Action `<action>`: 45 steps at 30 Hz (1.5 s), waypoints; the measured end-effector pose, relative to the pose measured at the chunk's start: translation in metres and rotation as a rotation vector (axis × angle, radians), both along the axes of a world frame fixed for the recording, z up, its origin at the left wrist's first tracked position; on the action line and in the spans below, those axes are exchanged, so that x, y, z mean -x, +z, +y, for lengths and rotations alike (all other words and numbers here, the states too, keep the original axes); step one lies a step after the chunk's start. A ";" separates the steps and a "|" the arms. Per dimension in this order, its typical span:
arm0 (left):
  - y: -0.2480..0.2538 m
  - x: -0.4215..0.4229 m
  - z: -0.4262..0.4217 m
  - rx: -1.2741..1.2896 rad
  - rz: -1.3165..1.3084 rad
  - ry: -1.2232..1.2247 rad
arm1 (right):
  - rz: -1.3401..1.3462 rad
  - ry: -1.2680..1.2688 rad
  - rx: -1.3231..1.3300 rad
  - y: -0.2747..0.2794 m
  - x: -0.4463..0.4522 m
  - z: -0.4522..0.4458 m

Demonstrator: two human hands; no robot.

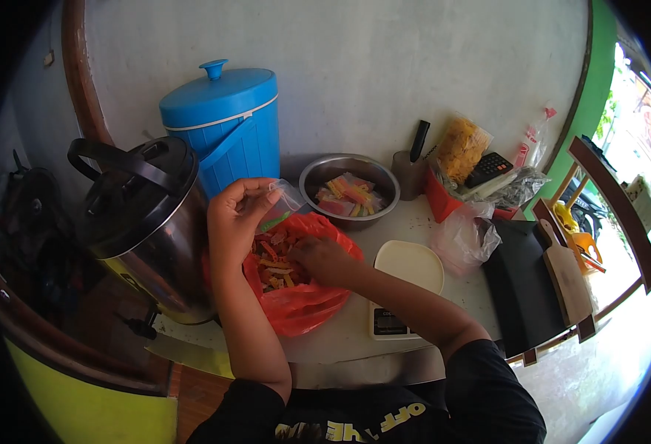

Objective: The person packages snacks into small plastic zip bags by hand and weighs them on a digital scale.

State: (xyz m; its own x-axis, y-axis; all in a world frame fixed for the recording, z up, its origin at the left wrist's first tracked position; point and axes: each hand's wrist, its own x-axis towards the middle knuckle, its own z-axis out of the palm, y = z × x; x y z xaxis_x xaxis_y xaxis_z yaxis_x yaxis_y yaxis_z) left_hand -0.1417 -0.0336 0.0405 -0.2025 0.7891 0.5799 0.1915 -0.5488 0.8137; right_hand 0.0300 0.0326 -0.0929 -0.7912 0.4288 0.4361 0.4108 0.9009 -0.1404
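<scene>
My left hand is raised over the left edge of a red plastic bag, its fingers pinching a small clear plastic bag. A bit of green shows at the lower part of that small bag. Inside the open red bag lie orange, yellow and red strips. My right hand reaches into the red bag among the strips with its fingers bent down; what its fingertips hold, if anything, is hidden. Behind the red bag, a steel bowl holds several small packets of coloured strips.
A white scale sits right of the red bag. At the left stand a steel pot and a blue lidded bucket. A red basket, crumpled clear plastic and a black tray are at the right.
</scene>
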 end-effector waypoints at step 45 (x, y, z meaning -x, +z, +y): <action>0.004 0.002 -0.002 0.068 -0.059 -0.138 | 0.715 0.161 0.415 0.119 -0.023 -0.016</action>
State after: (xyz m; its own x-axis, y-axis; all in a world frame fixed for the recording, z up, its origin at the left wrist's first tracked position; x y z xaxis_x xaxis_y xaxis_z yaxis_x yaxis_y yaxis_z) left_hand -0.1432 -0.0355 0.0445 -0.1213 0.8487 0.5148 0.0688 -0.5102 0.8573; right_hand 0.0533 0.0164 0.0258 -0.4496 0.5705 0.6873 -0.0319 0.7587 -0.6506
